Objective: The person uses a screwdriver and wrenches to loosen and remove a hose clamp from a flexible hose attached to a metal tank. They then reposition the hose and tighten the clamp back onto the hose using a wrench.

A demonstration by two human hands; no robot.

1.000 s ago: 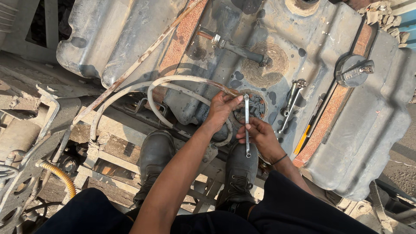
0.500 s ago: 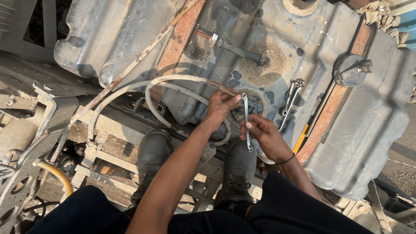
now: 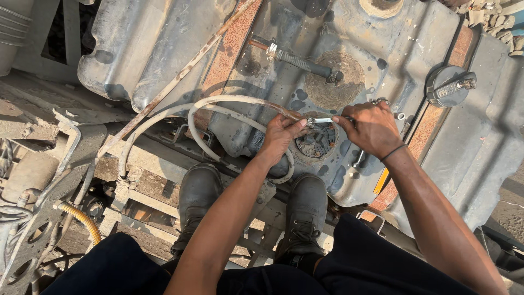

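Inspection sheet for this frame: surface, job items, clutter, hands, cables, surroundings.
Surface: grey metal tank, stained, rusty strap across it.
Job's things: slim wrench lying level over round fitting.
Clutter: cap on tank at right; yellow-handled tool partly hidden under the forearm.
Grippers: left hand at wrench tip; right hand grips wrench handle.
Cables: pale hose loops left of fitting; yellow corrugated conduit.
Surroundings: two black boots on frame rails.

Wrench handle end under right hand fingers
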